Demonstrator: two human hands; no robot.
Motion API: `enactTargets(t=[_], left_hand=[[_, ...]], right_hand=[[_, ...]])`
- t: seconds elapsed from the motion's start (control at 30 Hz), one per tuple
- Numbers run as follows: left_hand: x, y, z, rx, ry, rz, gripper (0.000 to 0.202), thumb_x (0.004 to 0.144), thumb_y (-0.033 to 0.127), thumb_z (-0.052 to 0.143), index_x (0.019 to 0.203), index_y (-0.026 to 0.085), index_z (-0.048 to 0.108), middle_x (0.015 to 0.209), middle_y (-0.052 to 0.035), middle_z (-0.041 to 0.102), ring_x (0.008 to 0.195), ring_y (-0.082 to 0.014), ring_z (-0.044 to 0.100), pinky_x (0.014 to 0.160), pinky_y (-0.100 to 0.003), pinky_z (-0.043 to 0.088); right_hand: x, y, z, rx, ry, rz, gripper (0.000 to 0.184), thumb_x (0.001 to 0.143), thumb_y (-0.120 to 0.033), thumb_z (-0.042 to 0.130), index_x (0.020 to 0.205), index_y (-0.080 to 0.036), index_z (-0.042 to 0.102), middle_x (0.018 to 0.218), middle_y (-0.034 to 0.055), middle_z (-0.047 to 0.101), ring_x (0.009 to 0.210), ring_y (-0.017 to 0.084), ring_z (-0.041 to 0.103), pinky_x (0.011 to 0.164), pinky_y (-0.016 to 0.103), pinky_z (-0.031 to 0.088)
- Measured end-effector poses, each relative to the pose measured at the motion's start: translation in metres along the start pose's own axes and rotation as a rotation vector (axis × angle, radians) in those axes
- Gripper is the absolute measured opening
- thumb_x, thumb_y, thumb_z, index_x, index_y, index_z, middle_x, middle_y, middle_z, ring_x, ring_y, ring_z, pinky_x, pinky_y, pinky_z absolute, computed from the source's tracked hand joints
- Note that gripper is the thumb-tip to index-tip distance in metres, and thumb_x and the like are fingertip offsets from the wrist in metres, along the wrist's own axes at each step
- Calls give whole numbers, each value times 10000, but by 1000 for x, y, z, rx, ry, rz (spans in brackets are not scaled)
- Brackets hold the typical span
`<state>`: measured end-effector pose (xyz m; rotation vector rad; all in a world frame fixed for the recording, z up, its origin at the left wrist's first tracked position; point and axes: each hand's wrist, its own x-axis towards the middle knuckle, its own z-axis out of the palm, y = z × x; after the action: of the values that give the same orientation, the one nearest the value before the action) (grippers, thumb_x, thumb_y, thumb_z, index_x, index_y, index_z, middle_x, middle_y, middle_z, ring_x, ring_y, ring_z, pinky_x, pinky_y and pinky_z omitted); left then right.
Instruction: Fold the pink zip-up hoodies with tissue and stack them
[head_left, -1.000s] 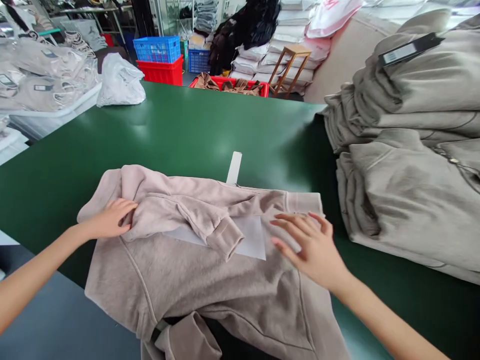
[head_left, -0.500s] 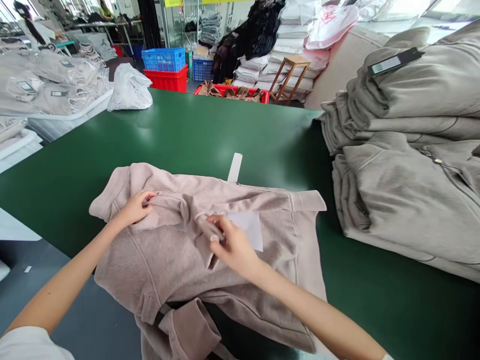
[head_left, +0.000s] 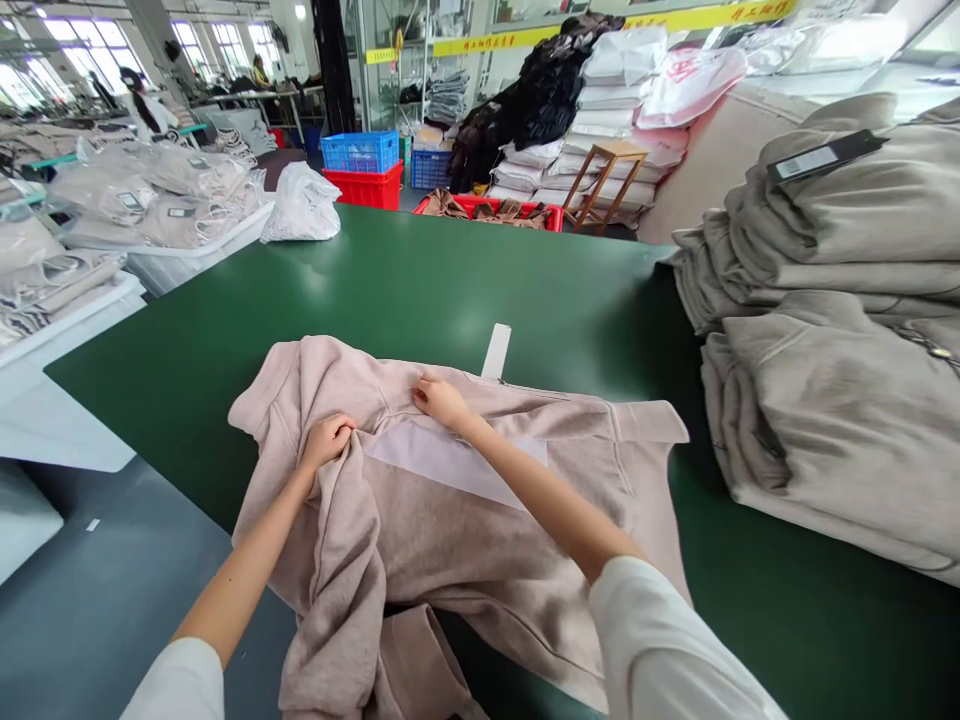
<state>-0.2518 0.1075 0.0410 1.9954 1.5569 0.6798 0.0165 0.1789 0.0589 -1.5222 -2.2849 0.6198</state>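
A dusty-pink sweatshirt (head_left: 465, 530) lies spread over the green table (head_left: 420, 280), its sleeve hanging toward me at the front. My left hand (head_left: 328, 441) is closed on a bunched fold of its cloth near the shoulder. Farther up, my right hand (head_left: 441, 400) pinches the fabric close to the garment's far edge. Below my right forearm, a pale translucent sheet (head_left: 420, 455) rests on the sweatshirt, partly covered by that arm. From under the far edge sticks a narrow white strip (head_left: 496, 350).
Folded grey-brown garments (head_left: 855, 400) are stacked at the right, a black tag (head_left: 825, 158) on top. At the left stand white bins (head_left: 195, 255) of bagged clothing and a white plastic bag (head_left: 301, 203). Behind the table are crates (head_left: 361, 152) and a wooden stool (head_left: 609, 180).
My right hand has moved up to the far edge, leaving the fold it held mid-garment. My left hand has shifted its hold, and the sleeve now drapes toward me. The view has tilted up.
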Motion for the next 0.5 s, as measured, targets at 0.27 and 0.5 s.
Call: enactTargets(t=[0.27,0.5], left_hand=[[0,-1,-1,64,14,11,230,784,202,415,733,211,639,844,-76,720,824,-225,645,784,-343,482],[0,0,-3,84,17,6,232,784,210,418,737,210,646,846,-67,724,831,-211,648,786,-316,487]], right_hand=[[-14,0,6,67,131,89,211,885,-163,462,964,-135,655,1067,129,656,924,205,614,847,306,480],[-150,8,-52,401,210,149,156,823,-317,499,820,-191,591,861,68,659,789,198,614,792,353,507]])
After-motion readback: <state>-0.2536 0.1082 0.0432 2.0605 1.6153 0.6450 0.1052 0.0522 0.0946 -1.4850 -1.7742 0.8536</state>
